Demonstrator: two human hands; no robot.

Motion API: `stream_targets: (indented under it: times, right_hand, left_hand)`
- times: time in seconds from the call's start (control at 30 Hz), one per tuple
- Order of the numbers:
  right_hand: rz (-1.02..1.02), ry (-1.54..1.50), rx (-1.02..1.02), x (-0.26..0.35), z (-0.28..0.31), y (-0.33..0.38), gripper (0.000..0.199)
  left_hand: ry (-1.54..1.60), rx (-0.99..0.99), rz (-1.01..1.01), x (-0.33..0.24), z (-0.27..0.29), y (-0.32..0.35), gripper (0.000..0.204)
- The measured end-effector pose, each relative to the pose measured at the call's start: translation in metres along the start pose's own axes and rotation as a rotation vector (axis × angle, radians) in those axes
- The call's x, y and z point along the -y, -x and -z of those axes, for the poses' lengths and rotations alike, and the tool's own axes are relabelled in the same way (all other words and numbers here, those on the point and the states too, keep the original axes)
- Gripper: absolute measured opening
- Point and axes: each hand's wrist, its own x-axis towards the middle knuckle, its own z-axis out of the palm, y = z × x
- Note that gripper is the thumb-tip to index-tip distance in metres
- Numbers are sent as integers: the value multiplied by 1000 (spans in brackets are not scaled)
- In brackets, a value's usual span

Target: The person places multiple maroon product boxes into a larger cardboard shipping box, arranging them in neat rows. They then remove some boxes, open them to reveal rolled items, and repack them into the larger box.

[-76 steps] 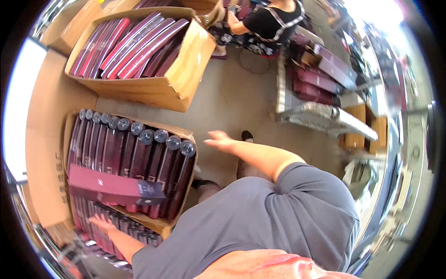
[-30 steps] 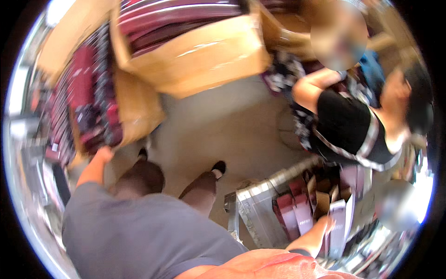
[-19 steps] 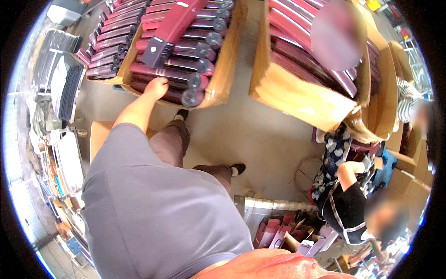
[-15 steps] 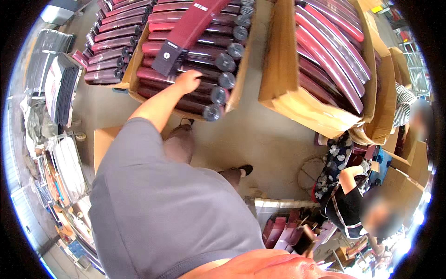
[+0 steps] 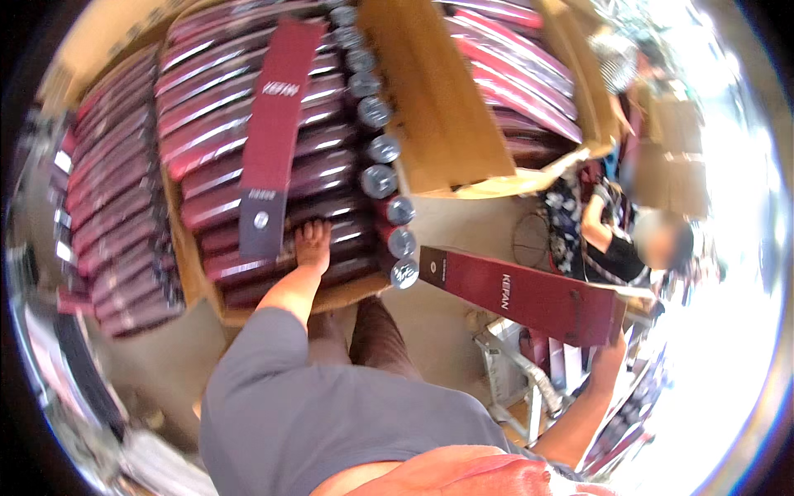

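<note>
My left hand [image 5: 313, 242] rests with its fingers spread on a row of dark maroon tubes [image 5: 331, 172] wrapped in shiny clear plastic. Just beside it, a long flat maroon box [image 5: 278, 99] with a dark end lies across the tubes. On the right, my right hand [image 5: 609, 354] grips the near end of another long maroon box [image 5: 529, 296]. This second box is held up over the floor, its dark end pointing toward the tubes. Part of the right hand's fingers is hidden behind the box.
The tubes fill a cardboard carton [image 5: 186, 269]; more tubes [image 5: 124, 198] lie stacked to its left. Another open carton [image 5: 451, 107] with wrapped tubes stands at the upper right. A metal frame [image 5: 517, 372] is under the held box. A person in black [image 5: 616, 240] works at the right.
My right hand has come into view, lifting a maroon box. The view has shifted, and my left hand now lies spread on the tubes, where its fingers were curled before.
</note>
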Motion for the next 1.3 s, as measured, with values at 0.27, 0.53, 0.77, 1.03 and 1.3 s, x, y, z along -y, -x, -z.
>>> stream_targets:
  times: [0.27, 0.53, 0.77, 1.03, 1.3]
  right_hand:
    - [-64, -257, -56, 69, 28, 16, 30]
    - [715, 958, -499, 154, 105, 31, 39]
    - [653, -486, 271, 281, 27, 72, 29]
    - [952, -558, 347, 287, -113, 111, 28]
    - [499, -885, 758, 312, -140, 117, 43]
  left_hand:
    - [80, 340, -89, -6, 75, -20, 42]
    - [782, -190, -487, 43, 289, 82, 49]
    - [1511, -798, -83, 186, 498, 241, 68]
    - [1347, -1483, -827, 188, 738, 460, 67]
    - [1520, -1779, -635, 71, 739, 407, 52]
